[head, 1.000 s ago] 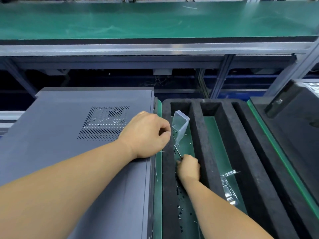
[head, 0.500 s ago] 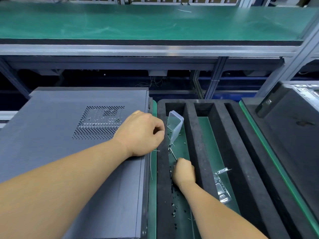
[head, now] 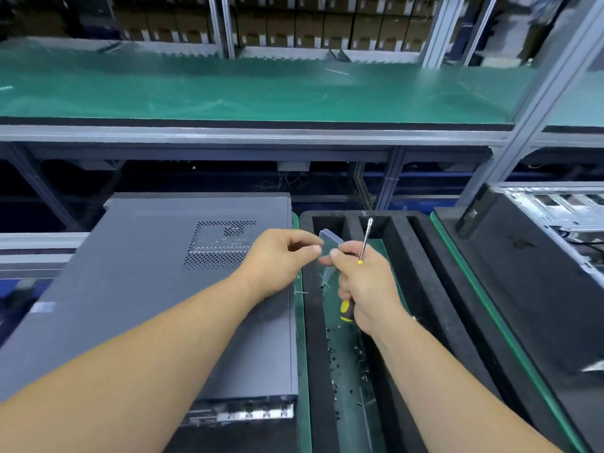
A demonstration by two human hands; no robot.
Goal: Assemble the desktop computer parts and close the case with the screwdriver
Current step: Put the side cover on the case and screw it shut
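Yellow-handled screwdriver gripped in right hand; left hand fingertips pinched together; grey closed case left.

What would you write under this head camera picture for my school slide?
Right hand grips a yellow-handled screwdriver beside the closed computer case.

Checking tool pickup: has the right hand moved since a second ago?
Yes. The right hand rose out of the foam tray slot, now gripping the screwdriver.
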